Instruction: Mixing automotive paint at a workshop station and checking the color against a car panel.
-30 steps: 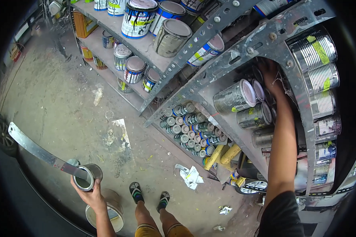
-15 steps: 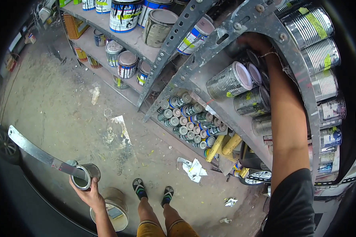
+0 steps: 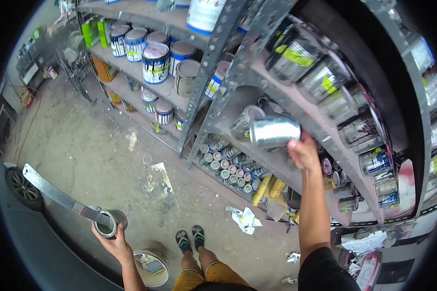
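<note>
My left hand [image 3: 114, 245] grips a small open can [image 3: 121, 221] at the lower left. A long flat metal strip [image 3: 58, 195] leans out of the can's mouth toward the upper left. My right hand [image 3: 306, 153] holds a shiny ribbed metal can [image 3: 277, 132] lying on its side in front of the shelf rack, fingers wrapped round its end. Close behind it, a darker can [image 3: 243, 121] is partly hidden on the shelf.
Paint-streaked cans [image 3: 156, 63] line the left rack, and more ribbed cans [image 3: 325, 80] fill the right rack. Small cans [image 3: 233, 169] are packed on the bottom shelf. A bucket [image 3: 164, 262] stands by my feet. Paper [image 3: 247, 221] lies on the floor; a dark car [image 3: 39, 237] is at left.
My right arm has come back out of the shelf, and its hand now shows holding the shiny can. The left hand still grips the small can with the strip. The view has shifted.
</note>
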Action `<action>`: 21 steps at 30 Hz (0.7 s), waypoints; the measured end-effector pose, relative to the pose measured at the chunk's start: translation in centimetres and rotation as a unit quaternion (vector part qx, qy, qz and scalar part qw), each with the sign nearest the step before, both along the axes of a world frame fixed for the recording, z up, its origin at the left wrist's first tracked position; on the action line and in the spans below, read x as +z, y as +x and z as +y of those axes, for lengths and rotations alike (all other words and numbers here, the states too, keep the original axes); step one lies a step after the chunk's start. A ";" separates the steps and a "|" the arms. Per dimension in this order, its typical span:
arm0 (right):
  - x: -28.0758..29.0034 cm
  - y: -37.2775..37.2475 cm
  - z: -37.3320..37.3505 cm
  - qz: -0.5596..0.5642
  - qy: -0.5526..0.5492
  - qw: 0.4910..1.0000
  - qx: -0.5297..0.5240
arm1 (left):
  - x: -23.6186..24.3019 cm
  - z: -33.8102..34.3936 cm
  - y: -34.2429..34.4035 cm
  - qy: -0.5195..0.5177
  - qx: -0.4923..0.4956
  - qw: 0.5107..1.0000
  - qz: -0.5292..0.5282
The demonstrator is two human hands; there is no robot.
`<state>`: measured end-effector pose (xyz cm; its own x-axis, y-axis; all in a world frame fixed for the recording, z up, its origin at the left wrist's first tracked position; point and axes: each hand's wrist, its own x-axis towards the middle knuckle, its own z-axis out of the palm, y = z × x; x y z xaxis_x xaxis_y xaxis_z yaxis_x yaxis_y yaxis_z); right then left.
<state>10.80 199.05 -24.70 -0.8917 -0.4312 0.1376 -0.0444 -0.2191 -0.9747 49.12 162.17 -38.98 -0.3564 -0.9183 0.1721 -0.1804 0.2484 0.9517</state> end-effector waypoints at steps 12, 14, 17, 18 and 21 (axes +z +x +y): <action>2.2 8.6 -9.9 0.139 -0.004 0.969 0.202 | 10.6 -2.4 0.4 -0.054 0.001 0.998 -0.042; 2.6 8.7 -14.1 0.157 -0.012 0.959 0.235 | 10.5 -4.2 1.1 -0.050 0.013 0.998 -0.040; 3.0 8.7 -21.6 0.173 -0.035 0.942 0.286 | 9.7 -8.1 2.6 -0.075 0.046 0.994 -0.070; 3.2 8.9 -24.2 0.150 -0.035 0.943 0.296 | 9.5 -9.8 3.2 -0.073 0.052 0.993 -0.071; 3.5 9.5 -33.1 0.119 -0.036 0.938 0.323 | 9.9 -16.0 4.4 -0.090 0.075 0.990 -0.077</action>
